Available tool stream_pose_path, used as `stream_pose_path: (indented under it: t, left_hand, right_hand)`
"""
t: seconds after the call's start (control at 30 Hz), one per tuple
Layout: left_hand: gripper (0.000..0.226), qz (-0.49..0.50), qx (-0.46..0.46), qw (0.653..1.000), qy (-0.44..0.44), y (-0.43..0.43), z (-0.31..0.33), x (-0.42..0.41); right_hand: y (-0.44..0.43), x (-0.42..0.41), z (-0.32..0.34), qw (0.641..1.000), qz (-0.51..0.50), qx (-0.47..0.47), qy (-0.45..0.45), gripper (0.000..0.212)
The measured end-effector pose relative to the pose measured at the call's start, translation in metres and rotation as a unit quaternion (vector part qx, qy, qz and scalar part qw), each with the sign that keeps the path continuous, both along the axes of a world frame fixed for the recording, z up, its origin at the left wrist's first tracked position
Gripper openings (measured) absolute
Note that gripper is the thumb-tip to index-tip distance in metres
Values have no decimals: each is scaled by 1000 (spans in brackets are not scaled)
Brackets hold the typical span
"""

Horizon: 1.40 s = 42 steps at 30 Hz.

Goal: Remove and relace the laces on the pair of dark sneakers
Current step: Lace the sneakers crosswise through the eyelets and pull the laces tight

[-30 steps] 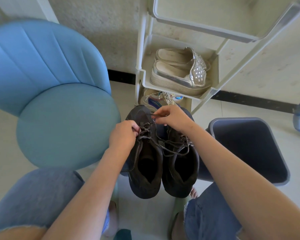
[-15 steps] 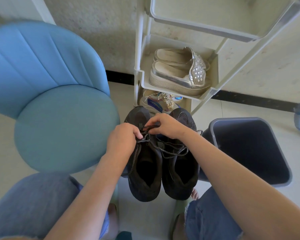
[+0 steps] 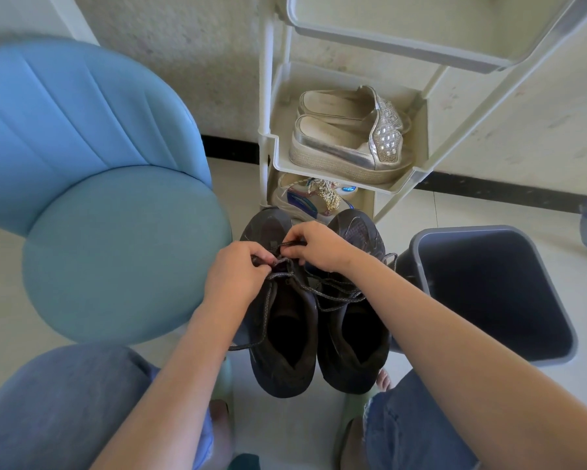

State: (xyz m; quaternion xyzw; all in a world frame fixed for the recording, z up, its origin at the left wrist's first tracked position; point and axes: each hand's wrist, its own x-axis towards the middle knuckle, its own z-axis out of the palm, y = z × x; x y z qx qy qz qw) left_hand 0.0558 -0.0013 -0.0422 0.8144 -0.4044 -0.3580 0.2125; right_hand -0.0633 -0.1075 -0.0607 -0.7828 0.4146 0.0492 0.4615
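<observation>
Two dark sneakers stand side by side on the floor between my knees, toes pointing away. Over the left sneaker (image 3: 281, 337), my left hand (image 3: 236, 276) pinches a dark lace (image 3: 332, 295) at the eyelets near the toe end. My right hand (image 3: 317, 245) pinches another stretch of the same lace just above it. Loose lace trails across the tongue and over onto the right sneaker (image 3: 354, 340), whose own laces lie slack. One lace end hangs down the left sneaker's outer side.
A blue padded chair (image 3: 115, 252) stands at the left. A white shoe rack (image 3: 346, 178) behind the sneakers holds silver slip-ons (image 3: 349, 137) and a pale sneaker below. A grey bin (image 3: 495, 293) stands at the right. My knees in jeans frame the bottom.
My right hand has come down and left from the right sneaker's toe to meet my left hand over the left sneaker's front eyelets. The view has shifted slightly.
</observation>
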Motion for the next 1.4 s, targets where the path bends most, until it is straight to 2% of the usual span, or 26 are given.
stream_pose_path:
  t: [0.27,0.33,0.47,0.6,0.73,0.97,1.2,1.4]
  left_hand:
    - [28,23,9,1000,4,0,-4,0]
    - [22,27,-2,1000,0,1,-6,-1]
    - [17,23,-9,1000,-10,2,-13,-1]
    - [17,7,0,1000,-24,1,-17,-1]
    - [18,17,-5,1000,-13,0,-18,-2]
    - [20,14,-18,1000,-14,0,-20,-2]
    - [22,4,-28,999,-24,0,-21,-3]
    - [16,-4,-24,999,-48,-1,-20,-3]
  right_hand:
    - [7,6,-3,999,-28,-30,32,4]
    - [5,5,-2,1000,-10,-25,16,2]
    - [1,-1,1,997,67,-39,-6,14]
    - [0,2,4,997,70,-35,-15,13]
    - [-4,4,2,997,75,-32,14,15]
    - [5,8,-6,998,17,-64,18,12]
    - [9,8,-7,996,-73,-41,12,11]
    - [4,6,-2,999,-31,-10,16,10]
